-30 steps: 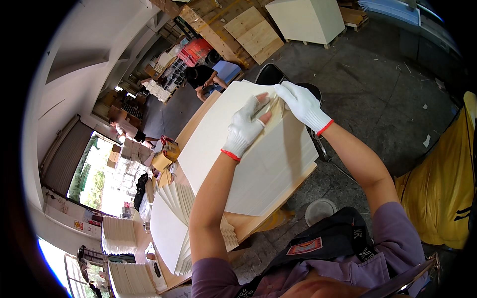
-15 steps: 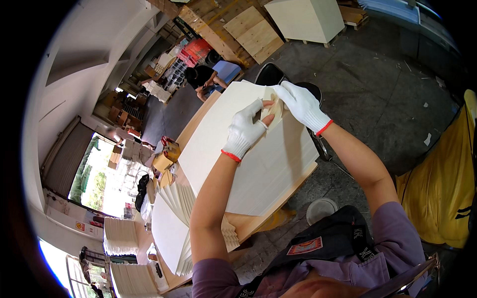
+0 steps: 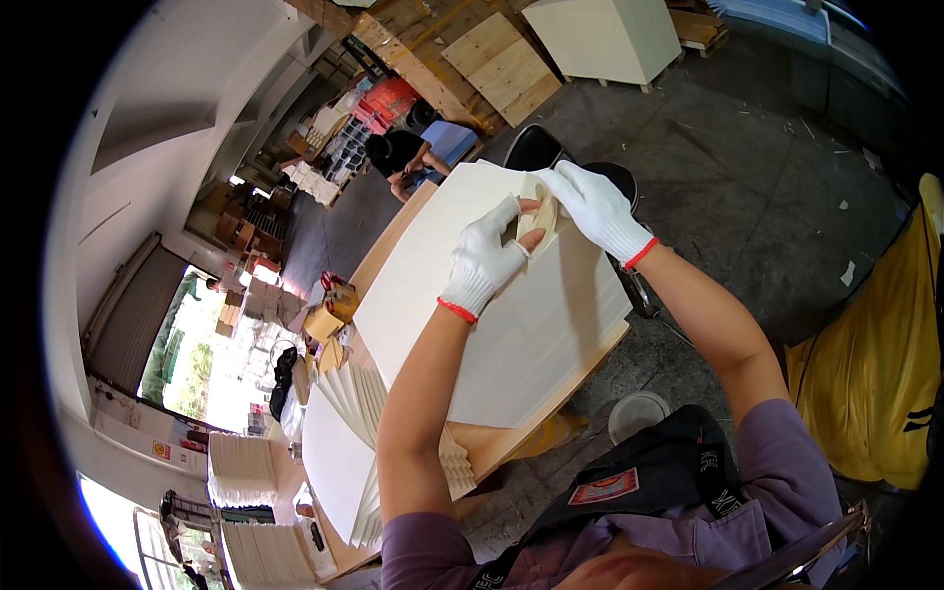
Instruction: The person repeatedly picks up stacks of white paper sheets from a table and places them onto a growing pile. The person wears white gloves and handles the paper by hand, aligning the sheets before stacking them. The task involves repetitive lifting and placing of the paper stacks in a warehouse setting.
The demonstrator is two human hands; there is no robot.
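Note:
A broad stack of cream-white sheets [image 3: 423, 270], paper or thin card, lies on a wooden table. At its far right corner the upper sheets [image 3: 547, 211] are bent up and fanned. My left hand [image 3: 487, 251], in a white knit glove with bare thumb and fingertip showing, is closed on the inner side of those curled edges. Opposite it, my gloved right hand [image 3: 593, 205] wraps the corner from the outer side; its fingertips are partly hidden behind the sheets. A second, fanned-out pile of sheets [image 3: 339, 447] lies beside my left forearm.
Wooden table edge [image 3: 531, 433] runs along the near side. A black chair [image 3: 536, 147] stands just beyond the corner. Further stacks [image 3: 241, 470] sit at the lower left. A round white-lidded bucket [image 3: 637, 415] is on the floor; a yellow cloth [image 3: 870, 374] hangs at right. Someone sits [image 3: 398, 157] beyond the table.
Both hands stay at the corner, with only a slight shift in the bent sheet edges. A distant person near the bright doorway has moved left.

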